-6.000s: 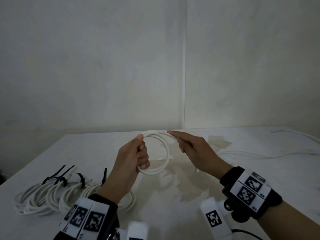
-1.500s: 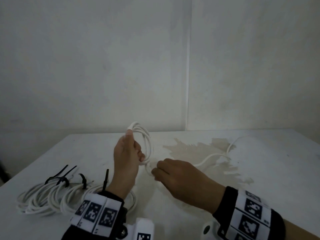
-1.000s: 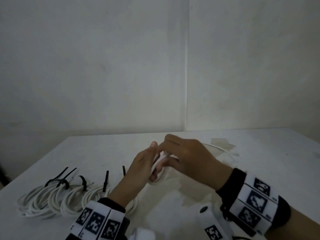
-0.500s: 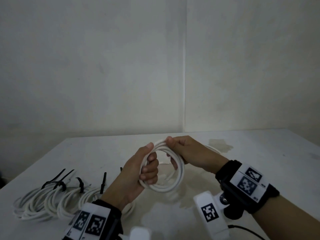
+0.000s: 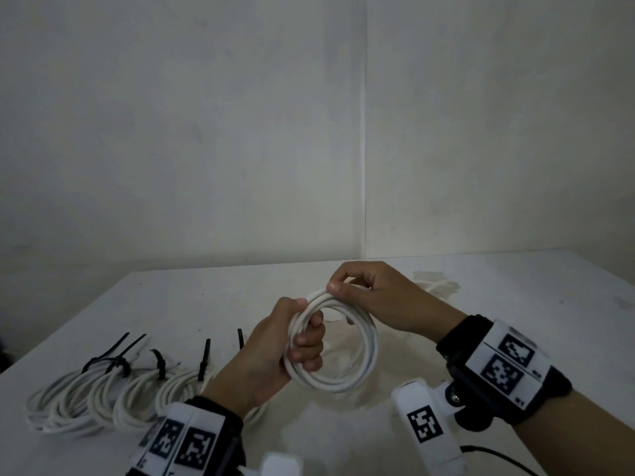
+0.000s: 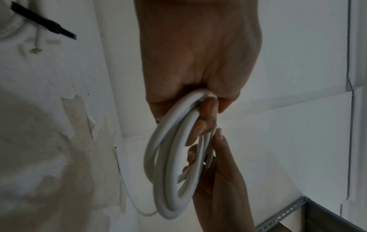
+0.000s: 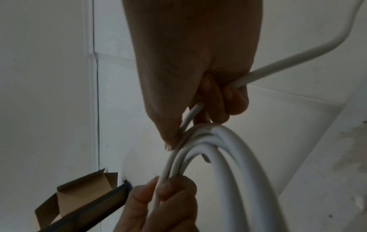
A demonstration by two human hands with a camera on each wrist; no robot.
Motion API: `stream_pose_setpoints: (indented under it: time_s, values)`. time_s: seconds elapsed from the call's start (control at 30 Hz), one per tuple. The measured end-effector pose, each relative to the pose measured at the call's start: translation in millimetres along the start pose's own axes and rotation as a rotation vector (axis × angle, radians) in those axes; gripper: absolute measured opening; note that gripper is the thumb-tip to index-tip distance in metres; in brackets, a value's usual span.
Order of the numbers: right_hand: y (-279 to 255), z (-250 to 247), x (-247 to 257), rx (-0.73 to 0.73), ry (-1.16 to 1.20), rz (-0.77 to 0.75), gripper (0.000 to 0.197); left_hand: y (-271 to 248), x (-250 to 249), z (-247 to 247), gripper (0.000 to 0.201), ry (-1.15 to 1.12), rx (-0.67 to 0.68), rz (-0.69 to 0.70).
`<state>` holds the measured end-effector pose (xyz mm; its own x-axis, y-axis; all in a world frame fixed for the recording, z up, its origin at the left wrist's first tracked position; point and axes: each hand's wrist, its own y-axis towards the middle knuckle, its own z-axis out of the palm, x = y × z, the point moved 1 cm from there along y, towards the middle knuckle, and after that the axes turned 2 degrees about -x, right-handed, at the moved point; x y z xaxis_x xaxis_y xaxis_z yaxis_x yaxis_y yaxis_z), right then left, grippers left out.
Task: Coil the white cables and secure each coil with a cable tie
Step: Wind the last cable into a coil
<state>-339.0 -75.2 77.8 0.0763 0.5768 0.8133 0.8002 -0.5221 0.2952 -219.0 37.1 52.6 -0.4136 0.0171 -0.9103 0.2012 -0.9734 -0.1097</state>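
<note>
I have the white cable coil point(image 5: 338, 348) held up above the counter point(image 5: 515, 304), in front of me, several loops stacked into a ring. My left hand point(image 5: 275, 355) grips the ring's left side, its fingers point(image 5: 307, 352) curled through the middle and wrapped around the bundled strands. My right hand point(image 5: 374, 297) sits at the top of the ring — its thumb and curled fingers pinch the strand there, and the right wrist view shows a loose length of the cable point(image 7: 298, 58) running out from under those fingers toward the upper right. From the left wrist view the loops point(image 6: 168, 164) hang from my left fist, with the right-hand fingers point(image 6: 216, 157) touching their far side. On the counter's left lie finished coils point(image 5: 103, 393) in a row, each cinched with a black cable tie point(image 5: 202, 360) whose tail sticks up. The counter surface carries a brownish stain point(image 5: 436, 286) just behind my right hand, and pale walls meet in a corner behind it. The right wrist view also catches a brown cardboard box point(image 7: 79, 196) at lower left, and the left wrist view a grey perforated metal bar point(image 6: 286, 213) at lower right.
</note>
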Motion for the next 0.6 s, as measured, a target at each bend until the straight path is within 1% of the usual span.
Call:
stream_pose_setpoints:
  time_s: [0.07, 0.13, 0.23, 0.33, 0.4, 0.5, 0.6]
  values:
    - [-0.8, 1.5, 3.0, 0.031, 0.055, 0.025, 0.022, 2.3, 0.2, 2.2, 0.03, 0.028, -0.048, 0.04]
    - [-3.0, 3.8, 3.6, 0.072, 0.087, 0.101, 0.025, 3.6, 1.1, 2.2, 0.035, 0.052, -0.088, 0.061]
    - [-6.4, 2.4, 2.1, 0.12, 0.133, 0.158, 0.031, 3.2, 1.9, 2.1, 0.035, 0.051, -0.079, 0.059]
    - [-8.1, -2.4, 3.5, 0.098, 0.116, 0.114, 0.035, 3.0, 0.5, 1.7, 0.03, 0.027, -0.018, 0.03]
    - [-7.3, -3.3, 2.3, 0.048, 0.039, 0.06, 0.035, 4.3, 0.2, 2.5, 0.033, 0.057, -0.018, 0.009]
    - [-7.1, 1.5, -0.9, 0.013, -0.026, 0.02, 0.035, 6.1, 2.9, 7.6, 0.037, 0.046, -0.117, 0.021]
    - [-7.3, 2.3, -2.6, 0.012, 0.031, 0.025, 0.034, 7.0, 4.7, 12.0, 0.039, 0.016, -0.192, 0.06]
